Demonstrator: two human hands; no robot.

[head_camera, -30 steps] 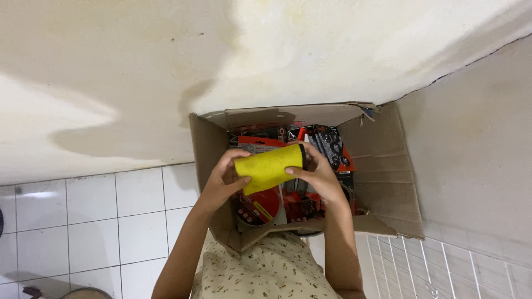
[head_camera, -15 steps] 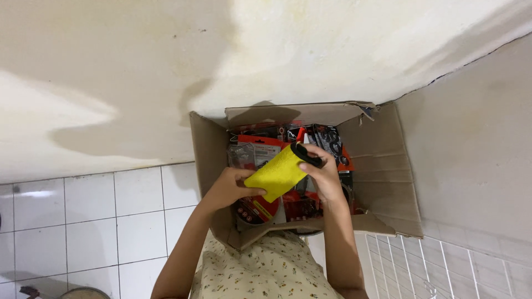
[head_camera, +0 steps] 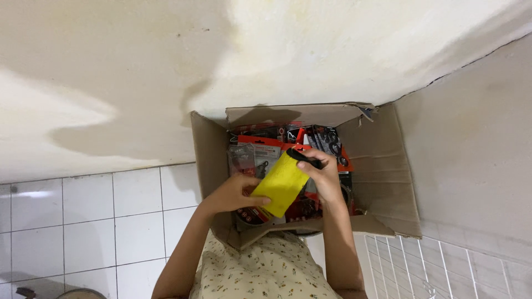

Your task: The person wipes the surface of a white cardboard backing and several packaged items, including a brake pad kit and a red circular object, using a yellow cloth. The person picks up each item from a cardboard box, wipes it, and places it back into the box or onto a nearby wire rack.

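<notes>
Both hands, left hand and right hand, are pinching a yellow sponge pad above the full cardboard box; it is not yet put down.

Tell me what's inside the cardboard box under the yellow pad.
Inside the cardboard box: red-and-black packaged items. The yellow pad and both hands cover the middle.
</notes>
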